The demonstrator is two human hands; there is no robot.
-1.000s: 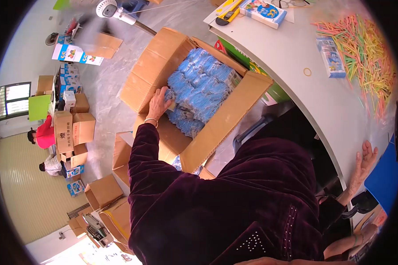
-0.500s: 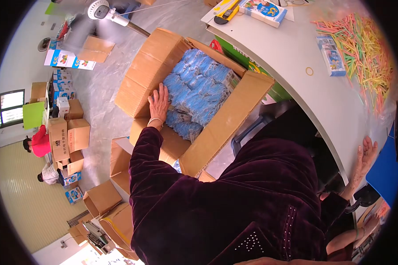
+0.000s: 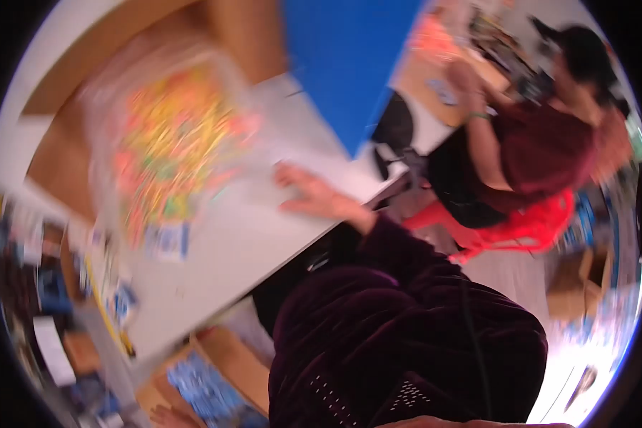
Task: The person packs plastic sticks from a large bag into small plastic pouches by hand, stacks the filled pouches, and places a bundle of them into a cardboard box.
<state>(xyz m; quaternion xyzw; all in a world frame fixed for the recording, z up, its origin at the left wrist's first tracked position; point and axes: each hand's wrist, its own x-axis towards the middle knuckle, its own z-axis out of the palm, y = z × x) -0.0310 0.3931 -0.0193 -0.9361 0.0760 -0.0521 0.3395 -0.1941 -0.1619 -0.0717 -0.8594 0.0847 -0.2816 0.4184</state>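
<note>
My right hand point(image 3: 314, 194) is over the white table point(image 3: 242, 242), fingers apart and holding nothing. It is nearest a heap of coloured thin sticks point(image 3: 182, 143) in a clear plastic bag, blurred by motion. A small blue-and-white packet point(image 3: 167, 241) lies at the near side of the heap. At the bottom edge of the view, my left hand point(image 3: 172, 416) is partly cut off, its fingers stretched out beside blue-and-white packets point(image 3: 203, 385) in an open cardboard carton point(image 3: 225, 357).
A blue panel point(image 3: 349, 64) stands at the table's far right. To the right, a co-worker in a dark red top point(image 3: 542, 150) sits on a red stool point(image 3: 528, 232). A yellow cutter point(image 3: 127, 345) lies at the table's left edge. Another open carton point(image 3: 578, 282) is at right.
The view has swung to the right, bringing the co-worker and stick heap further in. The filled carton and my left hand now show at the bottom edge. My right hand stays open.
</note>
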